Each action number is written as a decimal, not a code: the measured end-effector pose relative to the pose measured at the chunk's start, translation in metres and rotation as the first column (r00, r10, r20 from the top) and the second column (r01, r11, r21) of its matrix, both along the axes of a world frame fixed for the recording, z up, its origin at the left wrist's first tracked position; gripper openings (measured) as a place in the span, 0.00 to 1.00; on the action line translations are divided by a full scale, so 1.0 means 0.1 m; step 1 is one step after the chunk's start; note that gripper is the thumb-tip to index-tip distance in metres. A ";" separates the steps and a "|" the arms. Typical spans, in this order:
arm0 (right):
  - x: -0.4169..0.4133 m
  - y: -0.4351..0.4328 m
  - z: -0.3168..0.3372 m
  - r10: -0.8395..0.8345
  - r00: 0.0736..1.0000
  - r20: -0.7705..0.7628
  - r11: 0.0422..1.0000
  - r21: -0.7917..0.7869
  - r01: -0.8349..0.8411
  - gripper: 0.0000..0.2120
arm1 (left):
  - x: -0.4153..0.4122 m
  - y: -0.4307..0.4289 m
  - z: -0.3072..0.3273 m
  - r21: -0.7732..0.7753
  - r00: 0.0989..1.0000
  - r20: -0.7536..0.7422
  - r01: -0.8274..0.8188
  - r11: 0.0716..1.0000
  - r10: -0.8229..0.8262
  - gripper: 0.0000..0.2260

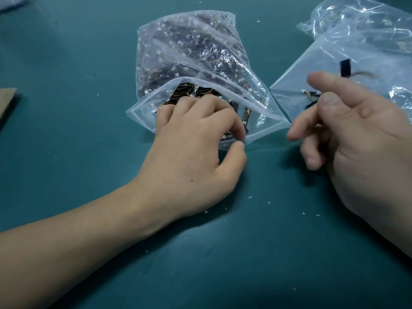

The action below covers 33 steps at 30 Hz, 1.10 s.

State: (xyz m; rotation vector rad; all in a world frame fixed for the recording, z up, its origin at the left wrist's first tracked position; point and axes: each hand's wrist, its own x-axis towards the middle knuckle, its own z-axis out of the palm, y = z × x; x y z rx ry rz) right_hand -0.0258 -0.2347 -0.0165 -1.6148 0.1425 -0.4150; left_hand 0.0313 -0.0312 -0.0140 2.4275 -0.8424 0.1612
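A clear plastic bag (191,52) stuffed with small black wired components lies at the centre, its mouth facing me. My left hand (191,157) has its fingers inside that mouth, on the components. Index finger and thumb pinch the bag's lower lip, with a black part just under the fingertip. A second, nearly flat clear bag (334,52) lies to the right with a few wired parts (312,94) inside. My right hand (361,139) hovers at its mouth, fingers loosely extended and holding nothing. A blurred black component (345,68) with a wire tail shows just beyond the fingertips, over this bag.
The surface is a teal mat (66,152) sprinkled with tiny white flecks. A crumpled clear bag (356,14) lies at the back right. A brown cardboard corner (6,101) pokes in at the left edge, and something white (11,1) sits at the top left corner.
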 end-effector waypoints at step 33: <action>-0.09 0.13 0.02 0.119 0.992 0.034 0.942 -0.319 -0.102 0.12 | 0.04 0.03 0.02 -0.556 0.882 -0.280 0.172 0.813 -0.379 0.13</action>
